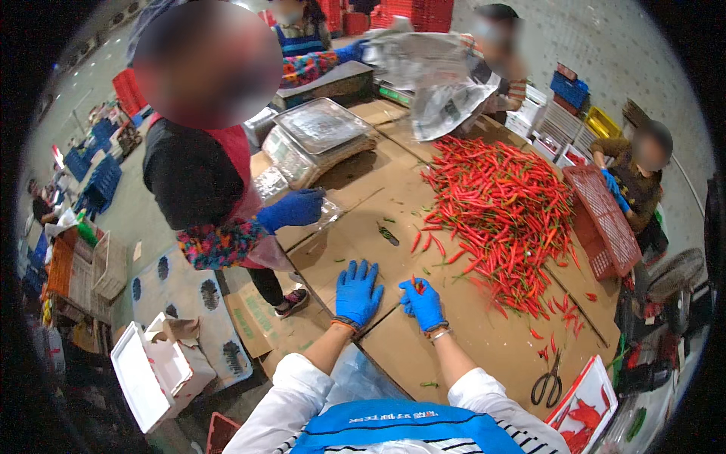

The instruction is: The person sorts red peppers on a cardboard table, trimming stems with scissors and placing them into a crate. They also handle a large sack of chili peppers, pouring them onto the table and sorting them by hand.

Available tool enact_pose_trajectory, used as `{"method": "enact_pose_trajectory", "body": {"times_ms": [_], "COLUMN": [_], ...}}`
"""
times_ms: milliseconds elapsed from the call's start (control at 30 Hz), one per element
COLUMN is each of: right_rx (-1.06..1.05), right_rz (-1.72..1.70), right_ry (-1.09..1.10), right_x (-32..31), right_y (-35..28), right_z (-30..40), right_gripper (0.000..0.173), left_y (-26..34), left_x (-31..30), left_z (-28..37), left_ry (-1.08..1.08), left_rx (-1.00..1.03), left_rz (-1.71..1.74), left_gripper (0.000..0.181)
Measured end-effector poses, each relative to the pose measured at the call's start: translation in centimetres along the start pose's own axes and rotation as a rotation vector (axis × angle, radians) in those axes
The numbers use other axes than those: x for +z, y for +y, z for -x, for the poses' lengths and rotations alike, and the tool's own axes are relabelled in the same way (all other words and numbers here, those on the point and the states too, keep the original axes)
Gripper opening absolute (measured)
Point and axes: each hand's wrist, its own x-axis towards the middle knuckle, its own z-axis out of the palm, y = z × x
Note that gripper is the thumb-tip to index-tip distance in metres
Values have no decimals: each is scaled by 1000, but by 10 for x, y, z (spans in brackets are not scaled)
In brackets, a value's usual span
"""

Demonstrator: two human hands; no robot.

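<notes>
My left hand (pixel 357 295), in a blue glove, lies palm down with fingers spread on the brown cardboard table cover (pixel 385 346). Close by on its right, my right hand (pixel 423 304), gloved in blue too, is closed around a small red chili pepper (pixel 418 285). Ahead and to the right is a large heap of red chili peppers (pixel 499 210) with green stems. Loose peppers (pixel 429 244) lie at the heap's near left edge, and several more lie to its lower right. Scissors with black handles (pixel 548 386) rest near the table's right front edge.
A digital scale (pixel 323 127) stands ahead left. A co-worker's blue-gloved hand (pixel 295 210) reaches over the table's left side. Other people stand at the far side, one holding grey sheeting (pixel 437 74). A red plastic crate (pixel 604 215) tilts at the right; a white tray (pixel 584 406) holds red peppers.
</notes>
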Motion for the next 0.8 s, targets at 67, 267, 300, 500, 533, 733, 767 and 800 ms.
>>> {"method": "enact_pose_trajectory", "body": {"times_ms": [67,267,300,500,533,733,767,800], "right_rx": [9,-9,-19,-41,-75,-145,-131,-118], "right_rz": [-3,4,15,-110,-81,0,6,6], "right_ry": [7,-1,-17,60,54,14,15,23], "right_x": [1,4,8,-6,-5,-5,-5,-3], "right_y": [0,4,6,16,11,21,21,19], "right_z": [1,-1,-4,-9,-6,-18,-20,-20], "right_gripper": [23,22,22,13,12,15,15,15], "left_y": [-1,-7,-11,0,2,-1,-1,1], "left_x": [0,0,1,-5,-6,-5,-8,-14], "left_z": [0,2,5,2,1,10,10,9], "left_ry": [-25,5,17,-7,-107,-63,-78,-96], "left_rx": [-10,-24,-39,-5,-48,-56,-71,-77], "left_rz": [0,14,12,131,112,64,71,76], "left_gripper": [51,52,52,50,54,54,54,54]}}
